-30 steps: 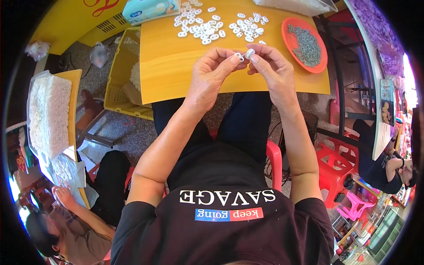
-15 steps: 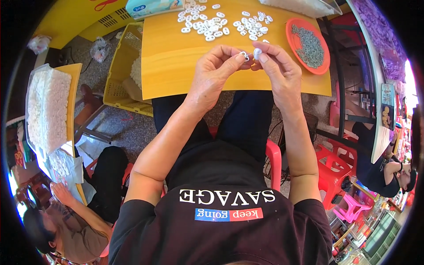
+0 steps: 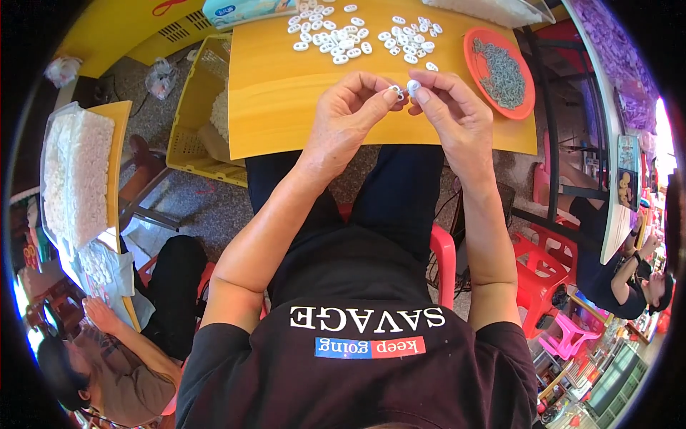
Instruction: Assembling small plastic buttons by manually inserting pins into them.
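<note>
My left hand (image 3: 346,118) is closed, pinching a small white plastic piece with a ring-like opening (image 3: 396,91) between thumb and forefinger. In the pinch of my right hand (image 3: 456,114) is a white oval plastic piece (image 3: 413,87), held edge-on. The two pieces are close together above the front part of the yellow table (image 3: 286,129); whether they touch is too small to tell. Beyond my hands lie two loose groups of white oval pieces with two holes, a left group (image 3: 339,50) and a right group (image 3: 411,46).
An orange plate (image 3: 527,104) of small grey metal parts (image 3: 504,75) stands at the table's right. Behind are a tissue pack (image 3: 246,10) and a clear bin of white pieces (image 3: 493,11). A yellow crate (image 3: 182,143) sits left; another person's hand (image 3: 102,314) rests at a side table.
My right hand has moved slightly right and turned the oval piece a little. My left hand stays nearly still. At far right, another person has raised an arm.
</note>
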Demonstrator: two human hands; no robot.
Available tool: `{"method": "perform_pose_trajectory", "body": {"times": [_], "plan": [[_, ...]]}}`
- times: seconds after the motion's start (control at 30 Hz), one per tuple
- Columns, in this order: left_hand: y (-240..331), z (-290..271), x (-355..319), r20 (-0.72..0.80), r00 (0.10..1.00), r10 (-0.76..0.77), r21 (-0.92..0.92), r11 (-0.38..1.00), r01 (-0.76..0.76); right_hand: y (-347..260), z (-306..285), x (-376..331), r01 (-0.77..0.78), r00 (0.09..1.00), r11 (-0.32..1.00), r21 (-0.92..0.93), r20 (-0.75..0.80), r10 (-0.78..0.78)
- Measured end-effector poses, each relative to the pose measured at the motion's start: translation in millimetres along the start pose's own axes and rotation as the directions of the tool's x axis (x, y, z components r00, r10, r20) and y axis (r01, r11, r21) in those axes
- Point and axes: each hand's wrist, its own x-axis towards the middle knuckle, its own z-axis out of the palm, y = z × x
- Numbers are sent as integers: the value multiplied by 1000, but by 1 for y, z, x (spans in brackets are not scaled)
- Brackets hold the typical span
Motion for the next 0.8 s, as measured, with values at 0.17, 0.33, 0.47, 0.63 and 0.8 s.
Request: {"method": "perform_pose_trajectory", "body": {"times": [0.17,0.33,0.47,0.63,0.8], "plan": [[-2,-2,0,-2,1000,1,83,997,-1,1,-3,1,9,1000,995,-97,4,-9],[-3,-2,0,-6,1000,1,111,994,0,0,-3,0,-50,999,990,-133,-11,49],[-2,-2,-1,-16,1000,-5,122,992,7,0,1,-1,-58,998,996,-72,-34,55],[-1,-3,-2,-9,1000,-4,159,987,6,0,2,-1,10,1000,988,-155,-21,-14],[1,-2,-3,-19,999,-35,119,992,37,1,1,-1,65,998,965,-255,28,-60]]}}
